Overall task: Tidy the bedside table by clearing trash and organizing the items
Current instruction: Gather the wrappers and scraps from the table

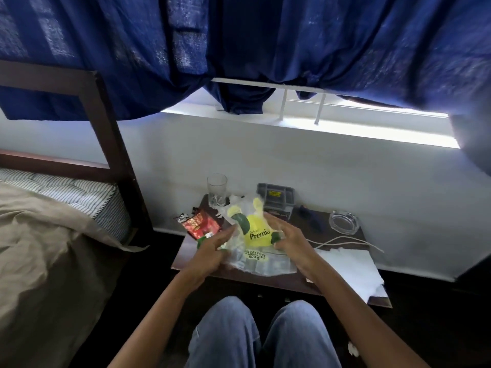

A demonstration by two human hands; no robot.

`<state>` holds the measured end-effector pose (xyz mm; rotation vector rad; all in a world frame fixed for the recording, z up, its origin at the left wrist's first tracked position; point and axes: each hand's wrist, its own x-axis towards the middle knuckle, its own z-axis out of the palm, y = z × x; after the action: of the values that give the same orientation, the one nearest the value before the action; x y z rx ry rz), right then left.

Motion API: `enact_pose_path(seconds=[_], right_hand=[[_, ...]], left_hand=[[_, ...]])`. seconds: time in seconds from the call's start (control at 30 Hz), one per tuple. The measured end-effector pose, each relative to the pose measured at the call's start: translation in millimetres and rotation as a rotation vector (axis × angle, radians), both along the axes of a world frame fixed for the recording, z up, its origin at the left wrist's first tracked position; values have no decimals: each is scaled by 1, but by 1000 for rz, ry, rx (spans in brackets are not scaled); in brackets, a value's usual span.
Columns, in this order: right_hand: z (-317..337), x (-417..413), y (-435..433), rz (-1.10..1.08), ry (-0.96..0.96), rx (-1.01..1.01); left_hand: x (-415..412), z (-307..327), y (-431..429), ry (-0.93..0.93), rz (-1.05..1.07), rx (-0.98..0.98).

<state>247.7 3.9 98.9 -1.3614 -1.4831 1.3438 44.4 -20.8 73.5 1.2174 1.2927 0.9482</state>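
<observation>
A blue curtain (265,49) hung over a lit window sill, with a bed (53,221) to the left. Between them stood the dark table (265,281), cluttered. A white paper (350,269) lay on its right front; a cord (342,241) ran behind it. At the back stood a glass (217,189), a grey tray (276,196) and an ashtray (343,221). A red wrapper (202,225) lay at the left. Both hands gripped the clear bag (255,235) over the middle, likely gathering it as trash: the left hand (212,251) pinched its left edge, the right hand (291,243) its right side, fingers curled.
</observation>
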Motion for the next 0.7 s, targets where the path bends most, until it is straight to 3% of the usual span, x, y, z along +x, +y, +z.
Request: enact_pose_path(seconds=[0.27,0.37,0.43,0.5,0.57,0.63,0.7], right_hand=[[16,59,-29,-118,12,7],[26,79,-40,-170,189,-40],[32,97,-47,-182,415,-101],[38,120,-59,-163,489,-132],[44,147,-75,-109,343,-79],[46,172,-89,-117,20,78],[42,201,-105,-218,-151,173]], left_hand=[[102,35,-14,72,-439,262],[135,23,-9,330,-425,510],[151,20,-7,447,-347,564],[167,18,-9,490,-341,573],[186,16,-14,518,-346,566],[200,12,-16,531,-321,499],[221,5,-22,395,-330,359]])
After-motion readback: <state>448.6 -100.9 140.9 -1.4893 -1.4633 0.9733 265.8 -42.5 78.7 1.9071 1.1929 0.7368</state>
